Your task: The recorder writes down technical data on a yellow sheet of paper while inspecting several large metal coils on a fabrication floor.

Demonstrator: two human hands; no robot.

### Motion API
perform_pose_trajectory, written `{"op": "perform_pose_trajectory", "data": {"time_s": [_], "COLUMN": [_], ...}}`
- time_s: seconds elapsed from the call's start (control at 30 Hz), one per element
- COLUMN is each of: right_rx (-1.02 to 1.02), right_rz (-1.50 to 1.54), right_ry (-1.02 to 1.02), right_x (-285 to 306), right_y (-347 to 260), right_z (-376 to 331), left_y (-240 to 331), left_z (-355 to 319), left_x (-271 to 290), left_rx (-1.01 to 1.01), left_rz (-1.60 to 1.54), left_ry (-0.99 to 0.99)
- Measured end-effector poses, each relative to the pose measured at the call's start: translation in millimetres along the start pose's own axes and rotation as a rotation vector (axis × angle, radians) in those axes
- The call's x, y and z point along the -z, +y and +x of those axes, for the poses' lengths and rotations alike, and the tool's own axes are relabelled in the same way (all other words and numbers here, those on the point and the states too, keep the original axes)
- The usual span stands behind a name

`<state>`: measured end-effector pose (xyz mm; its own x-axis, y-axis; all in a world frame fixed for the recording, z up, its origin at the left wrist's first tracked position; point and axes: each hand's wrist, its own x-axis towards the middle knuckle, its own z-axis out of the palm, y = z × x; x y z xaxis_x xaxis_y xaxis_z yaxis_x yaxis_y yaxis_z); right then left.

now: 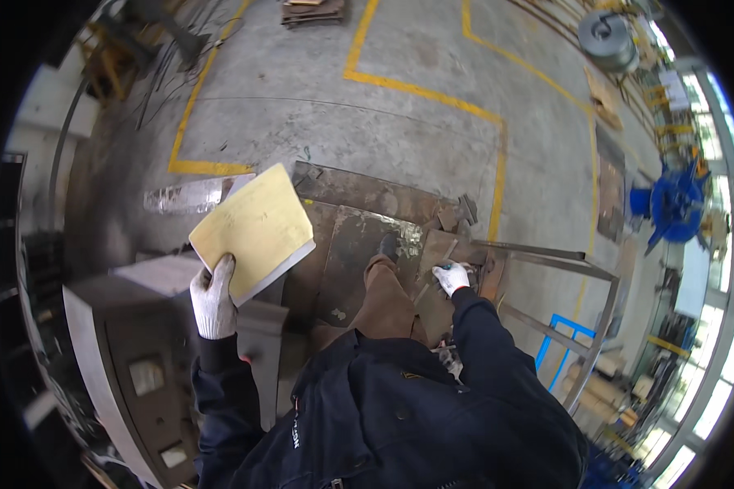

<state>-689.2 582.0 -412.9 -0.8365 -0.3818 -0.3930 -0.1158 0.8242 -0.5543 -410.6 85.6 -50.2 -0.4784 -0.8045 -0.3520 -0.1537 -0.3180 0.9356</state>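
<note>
In the head view much is hard to make out. The black fisheye rim cuts off the corners, and the person's dark jacket hides the lower body apart from one brown trouser leg (383,297) and a dark shoe (389,245) stretched out ahead. The right hand (451,277) is small and partly buried among metal pieces, so I cannot tell whether its fingers are spread or closed on anything. It rests at the near end of a thin metal frame (546,254) that runs off to the right.

Counted: two white work gloves, one yellow folder (253,228), one grey metal cabinet (151,359) at near left, several rusty steel plates (359,236) on the floor, one blue reel machine (675,204) far right.

The left hand (214,297) is raised on a bent arm. Its fingers lie pressed together against the folder's near corner and pinch it, and the folder stands tilted above the cabinet, left of the leg. The right arm reaches forward and down.
</note>
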Motion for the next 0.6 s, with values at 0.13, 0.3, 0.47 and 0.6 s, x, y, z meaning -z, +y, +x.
{"op": "perform_pose_trajectory", "data": {"time_s": [0.13, 0.3, 0.47, 0.6], "right_rx": [-0.279, -0.344, -0.326, -0.273], "right_rz": [0.006, 0.118, -0.010, -0.028], "right_ry": [-0.049, 0.091, 0.051, -0.034], "right_x": [57.1, 108.1, 158.9, 180.4], "right_y": [-36.9, 43.6, 4.7, -6.6], "right_z": [9.8, 52.5, 83.5, 108.9], "left_y": [-29.9, -73.2, -72.0, -71.3], "left_z": [33.7, 113.1, 189.2, 252.6], "left_x": [-63.9, -118.0, -150.7, -196.0], "left_rx": [0.092, 0.150, 0.161, 0.176], "left_rz": [0.161, 0.274, 0.103, 0.106], "left_ry": [0.012, -0.017, -0.044, -0.067]}}
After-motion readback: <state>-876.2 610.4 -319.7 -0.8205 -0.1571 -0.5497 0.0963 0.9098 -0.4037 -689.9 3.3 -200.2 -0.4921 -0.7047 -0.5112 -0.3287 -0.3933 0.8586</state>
